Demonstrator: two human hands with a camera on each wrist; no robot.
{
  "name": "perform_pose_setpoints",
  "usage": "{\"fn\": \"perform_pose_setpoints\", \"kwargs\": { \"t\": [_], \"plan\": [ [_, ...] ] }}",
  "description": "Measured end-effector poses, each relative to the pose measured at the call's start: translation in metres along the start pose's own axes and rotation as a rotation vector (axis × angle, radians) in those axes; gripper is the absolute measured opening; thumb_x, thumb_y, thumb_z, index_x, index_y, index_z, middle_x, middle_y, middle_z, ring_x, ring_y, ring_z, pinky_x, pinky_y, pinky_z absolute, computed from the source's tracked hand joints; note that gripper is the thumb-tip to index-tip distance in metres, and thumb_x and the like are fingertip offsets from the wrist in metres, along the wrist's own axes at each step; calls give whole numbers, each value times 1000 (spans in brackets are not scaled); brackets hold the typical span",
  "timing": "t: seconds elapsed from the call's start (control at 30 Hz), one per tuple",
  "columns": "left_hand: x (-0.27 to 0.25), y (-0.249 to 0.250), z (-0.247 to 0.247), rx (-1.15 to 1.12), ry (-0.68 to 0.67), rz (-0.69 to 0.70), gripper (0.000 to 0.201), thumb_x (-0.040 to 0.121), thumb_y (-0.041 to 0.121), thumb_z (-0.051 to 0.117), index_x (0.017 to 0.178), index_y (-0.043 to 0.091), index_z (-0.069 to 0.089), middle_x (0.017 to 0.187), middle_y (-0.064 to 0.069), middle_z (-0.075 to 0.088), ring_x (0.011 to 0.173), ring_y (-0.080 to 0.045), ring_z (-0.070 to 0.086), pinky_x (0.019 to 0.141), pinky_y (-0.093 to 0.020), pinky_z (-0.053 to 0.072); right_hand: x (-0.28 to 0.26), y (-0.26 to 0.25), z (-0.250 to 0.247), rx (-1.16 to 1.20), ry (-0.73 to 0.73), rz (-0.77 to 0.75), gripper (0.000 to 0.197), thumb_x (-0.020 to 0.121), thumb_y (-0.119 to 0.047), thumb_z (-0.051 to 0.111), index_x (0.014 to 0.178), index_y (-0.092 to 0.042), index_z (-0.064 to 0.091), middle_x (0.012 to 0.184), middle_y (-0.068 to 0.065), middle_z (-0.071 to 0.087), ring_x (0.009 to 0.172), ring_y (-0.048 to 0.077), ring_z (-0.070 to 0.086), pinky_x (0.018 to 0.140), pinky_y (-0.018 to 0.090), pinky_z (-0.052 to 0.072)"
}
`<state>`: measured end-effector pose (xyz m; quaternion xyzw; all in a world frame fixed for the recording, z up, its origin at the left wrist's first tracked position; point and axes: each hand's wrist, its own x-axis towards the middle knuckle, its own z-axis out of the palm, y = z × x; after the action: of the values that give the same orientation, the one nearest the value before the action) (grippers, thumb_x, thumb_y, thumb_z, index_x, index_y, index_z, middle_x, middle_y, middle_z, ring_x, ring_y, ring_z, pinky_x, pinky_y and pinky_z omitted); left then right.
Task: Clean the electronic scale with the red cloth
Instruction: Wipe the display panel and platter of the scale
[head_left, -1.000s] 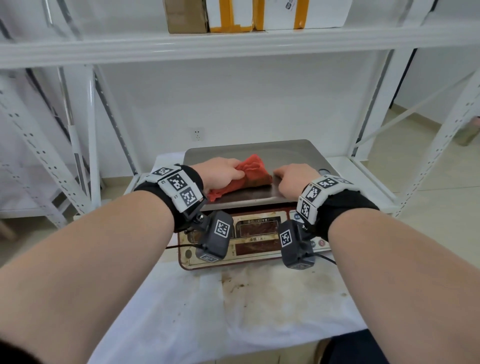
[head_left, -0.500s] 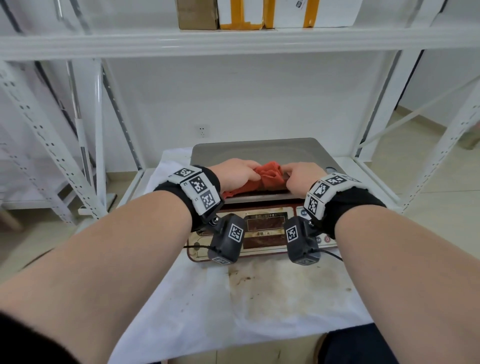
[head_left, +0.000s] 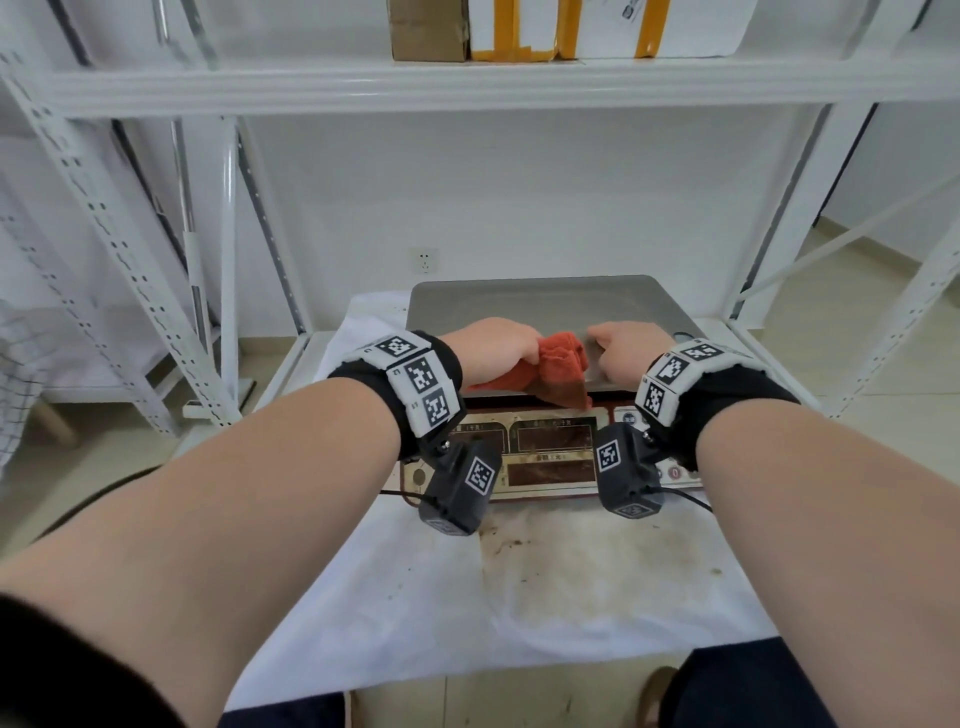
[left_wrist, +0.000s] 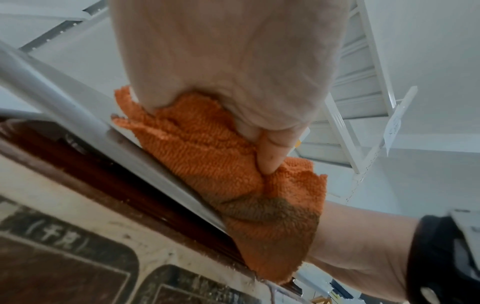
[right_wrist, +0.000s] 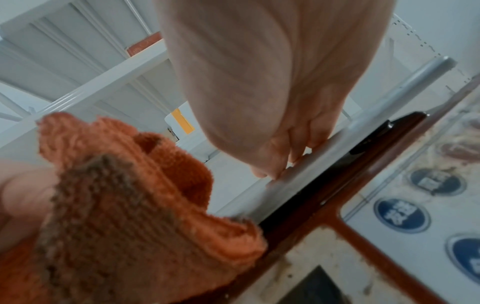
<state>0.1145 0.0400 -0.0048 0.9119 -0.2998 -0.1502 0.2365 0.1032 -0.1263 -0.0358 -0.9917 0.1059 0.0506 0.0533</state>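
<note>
Two hands work at the front edge of the scale (head_left: 540, 301), which sits on a stained white sheet (head_left: 571, 582) spread over the low shelf of a white metal rack (head_left: 467, 85). The left hand (head_left: 493, 345) grips the red cloth (head_left: 556, 371) in a bunch, fingers curled around it and the thumb pressed into the folds, as the left wrist view shows plainly. The cloth lies on the near rim of the steel weighing pan, and one soiled, brownish corner hangs over that rim toward the display panel (head_left: 550, 447) below. The right hand (head_left: 626, 348) sits just beside the cloth on the same rim; its fingers (right_wrist: 298, 150) are bent with the tips pressing down on the pan's edge, and they hold nothing. The panel under both wrists is grimy, with dark windows and round blue buttons (right_wrist: 401, 215) at its right end. A thin black cable (head_left: 685, 496) runs out from the right side of the scale. Cardboard boxes (head_left: 428, 28) stand on the upper shelf, and a wall socket (head_left: 424, 260) shows behind the scale.
</note>
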Motion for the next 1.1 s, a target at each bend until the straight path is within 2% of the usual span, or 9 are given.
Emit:
{"fn": "perform_pose_setpoints", "kwargs": {
  "t": [0.07, 0.2, 0.33, 0.53, 0.6, 0.7, 0.87, 1.0, 1.1],
  "plan": [
    [0, -3, -1, 3, -13, -19, 29, 94, 10, 41, 113, -1, 60, 117, -17, 59, 90, -19, 45, 55, -4, 29, -1, 1, 0, 5, -2, 3, 33, 90, -4, 42, 119, -14, 54, 124, 9, 58, 113, 27, 54, 81, 27, 38],
    [-5, -9, -11, -153, 27, -111, 29, 90, 12, 45, 108, -2, 63, 113, -18, 62, 91, -23, 52, 79, -30, 42, -5, 2, 0, 56, -6, 18, 42, 91, -4, 41, 131, -13, 49, 134, 9, 53, 122, 28, 49, 93, 28, 39],
    [-13, -20, -19, -683, 80, -233, 22, 90, 8, 47, 95, 11, 68, 103, -17, 67, 98, -32, 63, 95, -45, 49, -7, 5, -1, 231, 72, 69, 49, 91, -6, 43, 139, -17, 45, 144, 5, 46, 131, 25, 42, 104, 28, 34],
    [-16, -31, -29, -1166, 72, -234, 23, 100, 19, 38, 101, 16, 61, 80, -6, 67, 74, -21, 62, 84, -40, 50, -17, -7, -9, 687, 347, 52, 28, 88, -12, 56, 112, -19, 68, 116, 1, 67, 113, 19, 59, 104, 29, 40],
    [-17, -31, -29, -1234, 72, -220, 24, 101, 22, 37, 110, 18, 59, 88, -7, 68, 82, -24, 63, 88, -44, 50, -23, -15, -13, 877, 293, 22, 20, 85, -14, 62, 105, -17, 68, 100, 3, 71, 95, 19, 66, 94, 36, 51],
    [-17, -31, -28, -1303, 64, -210, 26, 101, 25, 34, 109, 20, 58, 92, -7, 67, 84, -25, 63, 87, -49, 49, -33, -25, -20, 1125, 102, 8, 32, 88, -5, 59, 121, -8, 58, 96, 7, 68, 77, 18, 63, 78, 34, 55],
    [-22, -37, -28, -1358, 60, -241, 28, 102, 29, 32, 109, 22, 58, 99, -9, 69, 90, -28, 65, 72, -47, 52, -48, -38, -25, 1237, -204, -28, 33, 91, -4, 54, 124, -6, 57, 107, 14, 68, 90, 23, 66, 85, 36, 53],
    [-27, -46, -31, -1402, 4, -258, 35, 100, 36, 37, 125, 18, 53, 118, -14, 65, 107, -35, 61, 89, -55, 48, -46, -43, -22, 1231, -178, -79, 29, 88, -4, 59, 116, -9, 62, 96, 11, 70, 81, 17, 66, 93, 37, 49],
    [-32, -49, -32, -1326, 55, -209, 18, 99, 21, 43, 113, 21, 53, 103, -13, 69, 90, -32, 67, 73, -53, 53, -40, -50, -20, 1239, -94, -65, 32, 87, -1, 58, 119, -9, 59, 89, 10, 69, 76, 17, 65, 90, 37, 51]
  ]
}}
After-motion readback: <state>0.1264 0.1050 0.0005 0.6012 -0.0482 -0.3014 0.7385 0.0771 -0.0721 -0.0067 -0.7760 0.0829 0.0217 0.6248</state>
